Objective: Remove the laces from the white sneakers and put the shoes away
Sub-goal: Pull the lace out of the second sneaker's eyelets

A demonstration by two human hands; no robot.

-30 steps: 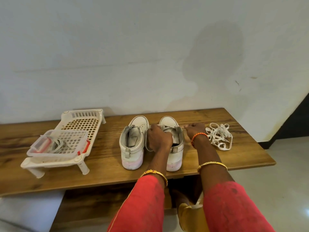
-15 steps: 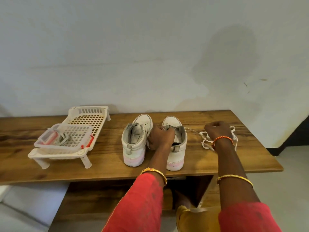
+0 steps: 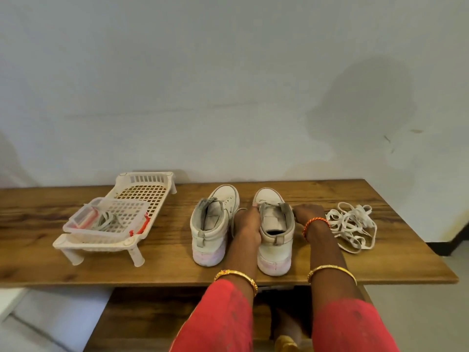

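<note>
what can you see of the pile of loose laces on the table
The pile of loose laces is flat, white, cloth-like cord, tangled in overlapping loops. It lies on the wooden table near its right end, right of the right sneaker. The right hand is beside it; whether they touch is unclear.

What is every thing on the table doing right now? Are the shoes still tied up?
Left sneaker: upright, unlaced, untouched.
Right sneaker: upright, a hand on each side.
Left hand: rests on the right sneaker's left side.
Right hand: touches its right side.
Laces: loose pile on the table.
White rack: standing, a small basket on it.
</note>
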